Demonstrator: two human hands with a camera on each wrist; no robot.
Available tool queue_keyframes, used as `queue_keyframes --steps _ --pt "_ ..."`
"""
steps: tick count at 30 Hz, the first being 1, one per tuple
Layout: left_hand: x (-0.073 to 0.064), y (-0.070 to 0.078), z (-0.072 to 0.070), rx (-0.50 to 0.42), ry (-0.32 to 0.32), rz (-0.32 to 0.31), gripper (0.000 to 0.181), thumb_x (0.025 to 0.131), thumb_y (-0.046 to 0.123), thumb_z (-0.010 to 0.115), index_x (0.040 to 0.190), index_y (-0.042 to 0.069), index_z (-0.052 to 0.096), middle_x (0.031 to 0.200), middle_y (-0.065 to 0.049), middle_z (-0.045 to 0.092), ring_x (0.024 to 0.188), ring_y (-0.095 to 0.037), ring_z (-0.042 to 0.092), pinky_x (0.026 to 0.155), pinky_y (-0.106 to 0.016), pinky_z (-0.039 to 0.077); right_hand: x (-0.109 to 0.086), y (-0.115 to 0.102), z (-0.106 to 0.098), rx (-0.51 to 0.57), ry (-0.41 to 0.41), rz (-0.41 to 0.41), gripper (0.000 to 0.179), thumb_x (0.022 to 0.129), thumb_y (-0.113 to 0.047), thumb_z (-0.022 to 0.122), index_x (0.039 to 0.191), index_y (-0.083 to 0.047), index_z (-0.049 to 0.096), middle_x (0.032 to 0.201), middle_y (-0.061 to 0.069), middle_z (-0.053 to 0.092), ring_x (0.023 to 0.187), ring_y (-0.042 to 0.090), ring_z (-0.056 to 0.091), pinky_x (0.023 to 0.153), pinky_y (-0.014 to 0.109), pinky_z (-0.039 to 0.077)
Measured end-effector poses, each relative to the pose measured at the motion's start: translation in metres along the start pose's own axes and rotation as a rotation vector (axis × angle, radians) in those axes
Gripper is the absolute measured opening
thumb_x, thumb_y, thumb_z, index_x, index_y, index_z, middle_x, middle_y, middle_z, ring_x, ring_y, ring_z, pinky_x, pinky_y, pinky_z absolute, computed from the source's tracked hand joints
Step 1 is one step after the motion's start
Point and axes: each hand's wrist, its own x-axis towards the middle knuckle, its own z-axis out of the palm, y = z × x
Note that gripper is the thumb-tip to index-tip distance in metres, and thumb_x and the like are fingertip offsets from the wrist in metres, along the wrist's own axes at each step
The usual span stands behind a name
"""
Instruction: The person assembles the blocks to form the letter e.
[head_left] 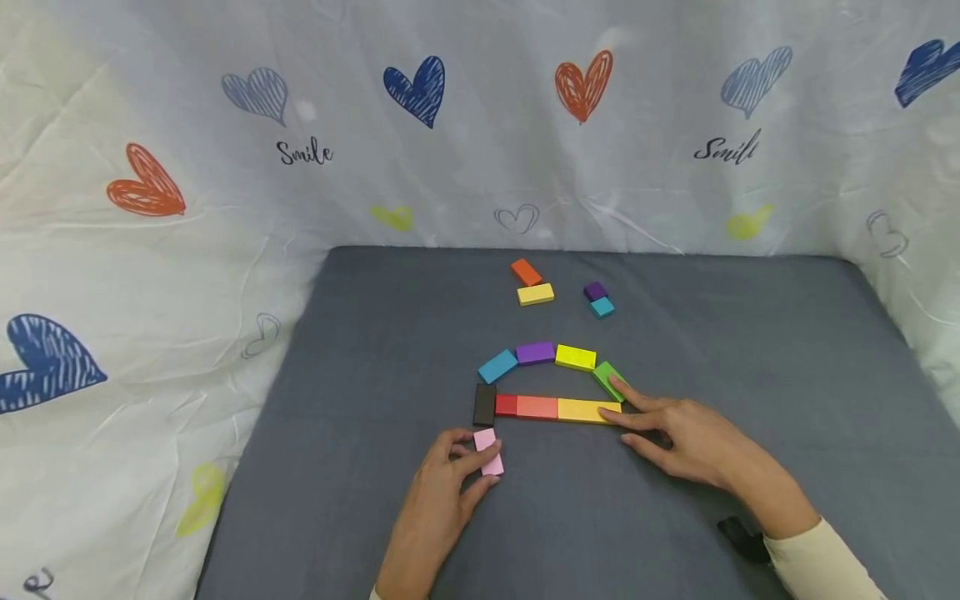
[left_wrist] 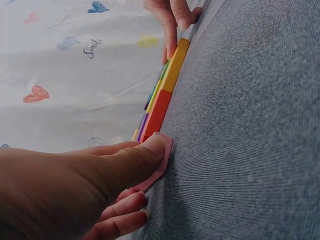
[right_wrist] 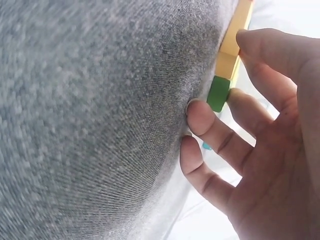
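My left hand (head_left: 441, 492) pinches a pink block (head_left: 484, 437) between thumb and fingers, just below the near end of a black block (head_left: 484, 406). From the black block a straight row runs right: a red block (head_left: 506, 405), a salmon block (head_left: 536, 407) and an amber block (head_left: 579, 410). My right hand (head_left: 693, 437) has its fingers extended, with fingertips on the amber block and a green block (head_left: 606, 379). Above the row, a blue block (head_left: 498, 367), a purple block (head_left: 535, 353) and a yellow block (head_left: 575, 357) form an arch ending at the green one.
Farther back on the grey cloth (head_left: 375, 375) lie an orange block (head_left: 526, 272), a pale yellow block (head_left: 536, 294), a dark purple block (head_left: 595, 290) and a light blue block (head_left: 602, 307). A white curtain (head_left: 480, 158) with printed hearts hangs behind the cloth.
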Motion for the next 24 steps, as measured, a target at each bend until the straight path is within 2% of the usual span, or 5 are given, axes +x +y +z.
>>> queue_keyframes --steps 3,6,10,15,24 --pt "0.0003 0.0008 -0.0007 0.008 -0.018 -0.018 0.05 0.084 0.025 0.09 0.132 0.029 0.077 0.132 -0.008 0.061 0.107 -0.015 0.061 0.08 -0.034 0.056 -0.0005 -0.0004 0.0001 0.001 0.007 0.002 0.049 0.104 -0.038 0.069 0.151 -0.04 0.057 0.169 -0.004 0.037 0.116 0.011 0.066 0.088 0.04 0.057" --pt "0.0007 0.0012 -0.0013 0.02 -0.024 -0.025 0.05 0.084 0.025 0.09 0.133 0.031 0.076 0.132 -0.008 0.061 0.106 -0.015 0.06 0.079 -0.033 0.055 -0.0002 -0.0005 0.0001 0.0 0.017 -0.005 0.049 0.104 -0.037 0.069 0.151 -0.04 0.057 0.169 -0.004 0.037 0.116 0.01 0.066 0.087 0.039 0.056" --pt "0.0008 0.0014 -0.0012 0.021 -0.008 -0.016 0.05 0.084 0.025 0.09 0.132 0.031 0.077 0.132 -0.008 0.061 0.106 -0.014 0.06 0.079 -0.033 0.056 0.0004 0.0005 0.0001 0.002 0.029 -0.016 0.049 0.103 -0.036 0.07 0.151 -0.039 0.057 0.169 -0.004 0.038 0.114 0.008 0.066 0.087 0.038 0.056" --pt "0.0002 0.0019 0.0002 0.011 0.013 0.001 0.05 0.084 0.025 0.09 0.132 0.031 0.077 0.131 -0.007 0.061 0.106 -0.014 0.061 0.081 -0.035 0.056 -0.0011 0.0017 -0.0008 0.001 0.039 -0.023 0.05 0.103 -0.034 0.071 0.151 -0.039 0.058 0.169 -0.003 0.038 0.124 0.016 0.066 0.091 0.042 0.057" --pt "0.0011 0.0055 0.0004 0.053 -0.037 -0.058 0.051 0.084 0.029 0.091 0.133 0.034 0.076 0.132 -0.005 0.06 0.106 -0.013 0.059 0.079 -0.033 0.056 -0.0014 0.0014 -0.0002 -0.009 0.039 -0.016 0.049 0.103 -0.035 0.071 0.15 -0.039 0.058 0.169 -0.004 0.038 0.119 0.011 0.065 0.088 0.039 0.056"
